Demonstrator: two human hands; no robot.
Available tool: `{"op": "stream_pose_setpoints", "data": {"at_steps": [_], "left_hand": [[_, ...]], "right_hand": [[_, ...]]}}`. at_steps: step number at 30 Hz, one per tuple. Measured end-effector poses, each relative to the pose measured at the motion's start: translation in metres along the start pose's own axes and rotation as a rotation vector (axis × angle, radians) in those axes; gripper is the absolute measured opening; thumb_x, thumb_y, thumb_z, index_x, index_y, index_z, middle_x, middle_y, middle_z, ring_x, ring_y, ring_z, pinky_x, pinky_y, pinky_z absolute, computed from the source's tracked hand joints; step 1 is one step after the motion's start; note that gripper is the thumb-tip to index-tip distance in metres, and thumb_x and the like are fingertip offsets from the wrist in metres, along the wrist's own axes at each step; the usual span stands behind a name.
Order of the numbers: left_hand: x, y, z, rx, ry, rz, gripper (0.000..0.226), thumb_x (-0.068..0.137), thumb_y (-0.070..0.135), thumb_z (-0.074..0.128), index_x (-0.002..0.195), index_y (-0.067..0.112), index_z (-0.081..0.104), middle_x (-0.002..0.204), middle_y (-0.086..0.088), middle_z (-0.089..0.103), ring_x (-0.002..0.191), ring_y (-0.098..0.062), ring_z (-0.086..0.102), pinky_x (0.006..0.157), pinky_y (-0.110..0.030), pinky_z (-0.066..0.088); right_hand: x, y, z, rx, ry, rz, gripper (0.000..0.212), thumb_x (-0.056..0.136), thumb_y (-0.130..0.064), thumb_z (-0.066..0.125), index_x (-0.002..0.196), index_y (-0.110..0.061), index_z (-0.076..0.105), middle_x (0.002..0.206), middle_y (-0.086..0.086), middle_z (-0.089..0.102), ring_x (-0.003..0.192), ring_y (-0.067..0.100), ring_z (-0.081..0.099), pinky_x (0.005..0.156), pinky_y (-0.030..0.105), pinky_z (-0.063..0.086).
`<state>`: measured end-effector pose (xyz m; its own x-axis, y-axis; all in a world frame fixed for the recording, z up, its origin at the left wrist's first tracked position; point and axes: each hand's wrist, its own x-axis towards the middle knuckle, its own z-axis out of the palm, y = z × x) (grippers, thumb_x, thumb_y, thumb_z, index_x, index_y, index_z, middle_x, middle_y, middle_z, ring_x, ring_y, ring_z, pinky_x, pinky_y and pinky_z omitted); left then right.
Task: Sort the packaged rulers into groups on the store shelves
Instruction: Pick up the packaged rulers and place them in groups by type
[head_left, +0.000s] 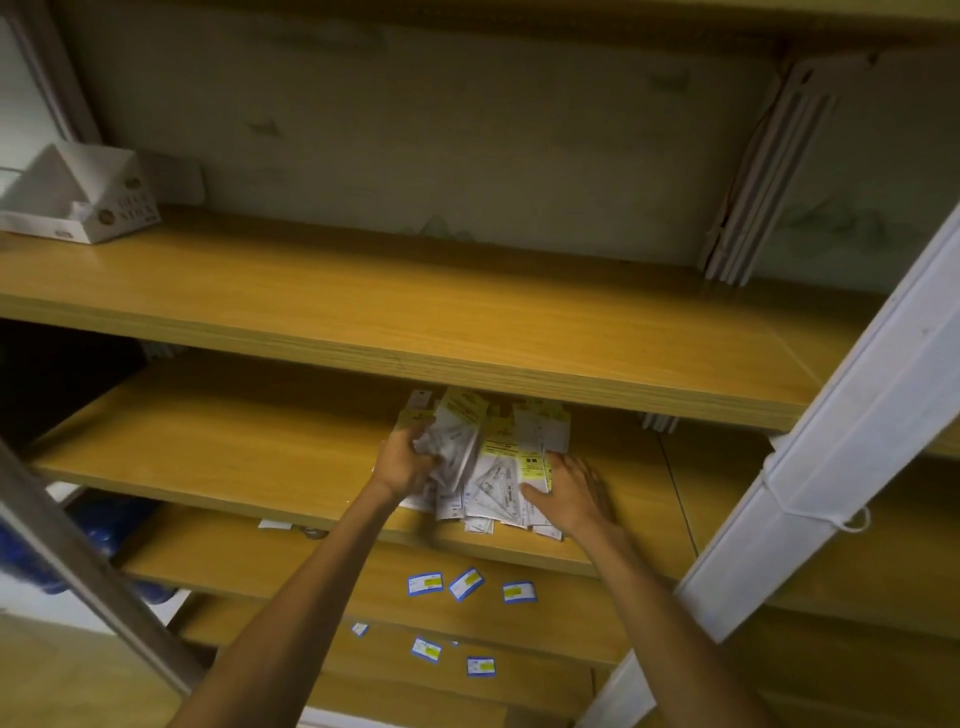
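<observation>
The packaged rulers (488, 467) lie in a loose, overlapping heap on the middle shelf (218, 457), toward its front edge and right of centre. The packs are clear sleeves with yellow and white header cards; several stand tilted against the underside of the shelf above.

Left hand (410, 460): fingers curled round a bundle of packs at the left side of the heap, lifted and angled upward. The grip is firm; the count held cannot be told, the area being blurred.

Right hand (569, 491): palm down, fingers spread and nearly straight, resting flat on the right side of the heap and on the shelf just beside it. It grasps nothing.

Upper shelf (415, 306): a white cardboard display box (83, 200) at the left end, its front printed with lettering too blurred to read. Pale flat panels (763, 171) lean upright in the rear right corner.

Lower shelves: small blue-bordered labels with yellow patches (467, 584) lie scattered on the shelf below the heap, and more on the one beneath it.

A white post (831, 457) runs diagonally at right; a grey metal rail (93, 571) crosses at lower left.
</observation>
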<state>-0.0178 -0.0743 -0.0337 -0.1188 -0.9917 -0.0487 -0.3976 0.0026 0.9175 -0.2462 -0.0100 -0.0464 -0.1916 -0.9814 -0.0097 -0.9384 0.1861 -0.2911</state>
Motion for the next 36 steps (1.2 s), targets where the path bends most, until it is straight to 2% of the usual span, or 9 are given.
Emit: {"op": "stream_pose_setpoints", "data": {"at_steps": [2,4,7,13,20,25,30,33,36], "left_hand": [[-0.003,-0.001,-0.002,-0.059,0.006,0.008,0.068,0.076,-0.011,0.069,0.133,0.018,0.048,0.122,-0.008,0.059,0.08,-0.022,0.065,0.056,-0.04,0.059],[-0.006,-0.003,-0.002,-0.114,0.001,0.002,0.072,0.076,-0.012,0.069,0.136,0.02,0.045,0.114,-0.008,0.059,0.078,-0.016,0.063,0.049,-0.034,0.057],[-0.009,-0.007,-0.001,-0.146,-0.005,0.029,0.075,0.075,-0.012,0.07,0.138,0.018,0.044,0.114,-0.008,0.06,0.081,-0.007,0.061,0.058,-0.027,0.058],[-0.011,-0.011,0.0,-0.171,-0.033,0.119,0.068,0.076,-0.011,0.07,0.134,0.016,0.048,0.104,0.013,0.057,0.083,0.008,0.055,0.06,-0.009,0.052],[-0.018,-0.022,-0.01,-0.232,-0.046,0.131,0.068,0.076,-0.009,0.072,0.132,0.023,0.05,0.107,0.001,0.059,0.089,-0.002,0.059,0.061,-0.016,0.056],[-0.031,-0.024,-0.005,-0.263,-0.057,0.131,0.069,0.075,-0.007,0.073,0.125,0.034,0.05,0.108,-0.004,0.058,0.094,-0.012,0.06,0.072,-0.04,0.06],[-0.057,-0.016,0.011,-0.302,-0.071,0.155,0.067,0.075,-0.002,0.076,0.118,0.043,0.05,0.108,0.005,0.055,0.101,-0.01,0.057,0.072,-0.035,0.059],[-0.083,-0.006,0.023,-0.348,-0.093,0.178,0.064,0.076,-0.004,0.074,0.114,0.042,0.05,0.107,0.006,0.056,0.099,-0.01,0.059,0.061,-0.023,0.057],[-0.113,0.001,0.035,-0.424,-0.113,0.163,0.066,0.075,-0.007,0.073,0.111,0.044,0.052,0.107,-0.004,0.06,0.098,-0.018,0.064,0.06,-0.026,0.058]], "right_hand": [[0.001,-0.005,0.003,0.029,0.003,0.036,0.072,0.085,-0.052,0.058,0.142,-0.014,0.037,0.144,0.007,0.041,0.133,0.026,0.036,0.107,0.035,0.035],[0.003,-0.009,0.006,0.1,-0.003,0.096,0.069,0.084,-0.047,0.062,0.14,-0.013,0.04,0.144,0.009,0.04,0.132,0.027,0.036,0.104,0.035,0.038],[0.004,-0.013,0.005,0.212,-0.016,0.215,0.064,0.084,-0.04,0.067,0.136,-0.011,0.044,0.144,0.013,0.036,0.131,0.031,0.039,0.101,0.035,0.04],[0.01,-0.009,0.01,0.407,-0.001,0.31,0.048,0.073,-0.031,0.079,0.113,-0.011,0.06,0.114,0.009,0.067,0.098,0.027,0.064,0.081,0.034,0.054],[-0.002,-0.002,0.0,0.672,0.048,0.315,0.028,0.089,-0.002,0.059,0.117,-0.003,0.058,0.115,0.015,0.064,0.087,0.019,0.057,0.056,0.022,0.043],[-0.031,0.0,-0.003,0.806,0.08,0.274,0.033,0.094,0.001,0.046,0.123,-0.013,0.054,0.116,0.007,0.063,0.088,0.013,0.059,0.055,0.018,0.046],[-0.081,0.007,-0.017,0.955,0.142,0.219,0.042,0.092,0.001,0.051,0.123,-0.028,0.05,0.099,-0.014,0.062,0.087,0.0,0.061,0.054,0.014,0.051],[-0.116,0.021,-0.025,1.041,0.162,0.173,0.049,0.09,0.0,0.056,0.127,-0.03,0.048,0.107,-0.008,0.066,0.097,0.007,0.065,0.069,0.02,0.055],[-0.158,0.038,-0.031,1.067,0.177,0.111,0.053,0.087,0.0,0.061,0.129,-0.028,0.047,0.101,-0.001,0.068,0.091,0.006,0.068,0.07,0.018,0.052]]}}
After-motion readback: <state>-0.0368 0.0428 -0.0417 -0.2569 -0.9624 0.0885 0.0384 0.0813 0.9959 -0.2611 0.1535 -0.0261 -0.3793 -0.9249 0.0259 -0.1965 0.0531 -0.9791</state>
